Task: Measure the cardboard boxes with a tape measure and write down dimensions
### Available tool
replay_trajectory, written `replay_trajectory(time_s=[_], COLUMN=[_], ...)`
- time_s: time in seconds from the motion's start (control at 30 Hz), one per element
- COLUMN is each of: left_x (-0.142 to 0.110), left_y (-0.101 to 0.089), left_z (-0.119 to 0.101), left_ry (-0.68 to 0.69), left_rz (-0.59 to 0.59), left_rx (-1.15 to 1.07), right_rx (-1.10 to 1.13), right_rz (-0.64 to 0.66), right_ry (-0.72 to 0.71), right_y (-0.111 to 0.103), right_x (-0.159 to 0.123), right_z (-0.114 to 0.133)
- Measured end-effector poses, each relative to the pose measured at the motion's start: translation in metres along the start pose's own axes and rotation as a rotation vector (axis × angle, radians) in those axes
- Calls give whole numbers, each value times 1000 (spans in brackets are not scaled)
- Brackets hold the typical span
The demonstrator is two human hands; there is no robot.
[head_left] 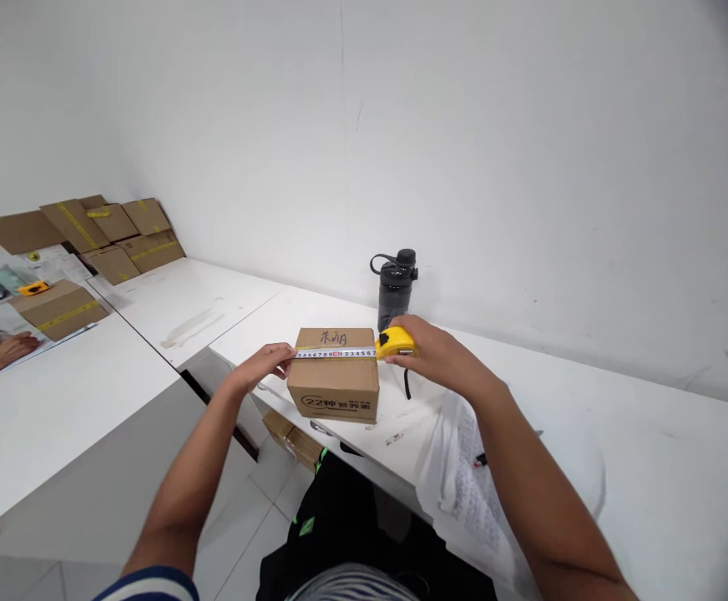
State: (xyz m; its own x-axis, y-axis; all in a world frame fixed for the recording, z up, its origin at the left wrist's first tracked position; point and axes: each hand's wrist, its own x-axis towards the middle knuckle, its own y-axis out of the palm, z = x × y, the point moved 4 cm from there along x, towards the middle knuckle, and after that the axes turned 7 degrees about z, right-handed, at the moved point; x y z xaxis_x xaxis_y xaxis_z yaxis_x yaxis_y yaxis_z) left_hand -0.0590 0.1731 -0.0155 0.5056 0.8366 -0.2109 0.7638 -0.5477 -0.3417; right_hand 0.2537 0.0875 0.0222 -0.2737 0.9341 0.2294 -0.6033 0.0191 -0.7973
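Observation:
A cardboard box (334,401) with printed characters on its front and handwriting on top sits near the front edge of the white table. Across its top runs the pulled-out blade (345,354) of a tape measure, its numbers facing up. My right hand (430,351) grips the yellow tape measure case (395,340) at the box's right edge. At the left edge, my left hand (270,364) pinches the blade's end against the box, its fingertips partly hidden.
Behind the box stands a dark water bottle (396,288). White plastic bags (457,467) lie under my right forearm. On the left table are several taped boxes (113,225), another yellow tape measure (33,288) and another person's hand (13,346).

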Motion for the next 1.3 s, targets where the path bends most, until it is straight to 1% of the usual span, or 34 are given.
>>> replay_trajectory(time_s=[0.07,0.13,0.2,0.27,0.37,0.43,0.5,0.67,0.87,0.97,1.07,1.3], left_x=[-11,-25,-40,-56,-76,-85,-91,-99,-103,-103,-103,-102], left_y=[-15,-34,-52,-66,-77,-76,-74,-77,-85,-84,-79,-58], left_z=[-4,-3,3,16,38,48,54,59,61,58,50,23], left_ry=[-7,-22,-16,-2,19,35,60,105,129,171,223,273], left_rz=[32,-9,-62,-85,-110,-99,-79,-43,-42,-18,39,121], left_rx=[71,70,-7,-128,-297,-358,-406,-517,-524,-513,-473,-326], right_rx=[-5,8,32,57,82,81,70,70,72,83,91,87], right_rz=[-14,-13,-27,-43,-26,-12,-8,9,17,46,73,91], right_ry=[-8,-16,-14,1,27,35,38,50,69,95,110,112], right_y=[-4,-10,-17,-25,-32,-35,-37,-40,-41,-43,-44,-45], right_x=[-1,-3,-7,-12,-20,-25,-29,-35,-40,-43,-45,-49], right_z=[-2,-4,-5,-5,-3,0,2,5,10,14,20,27])
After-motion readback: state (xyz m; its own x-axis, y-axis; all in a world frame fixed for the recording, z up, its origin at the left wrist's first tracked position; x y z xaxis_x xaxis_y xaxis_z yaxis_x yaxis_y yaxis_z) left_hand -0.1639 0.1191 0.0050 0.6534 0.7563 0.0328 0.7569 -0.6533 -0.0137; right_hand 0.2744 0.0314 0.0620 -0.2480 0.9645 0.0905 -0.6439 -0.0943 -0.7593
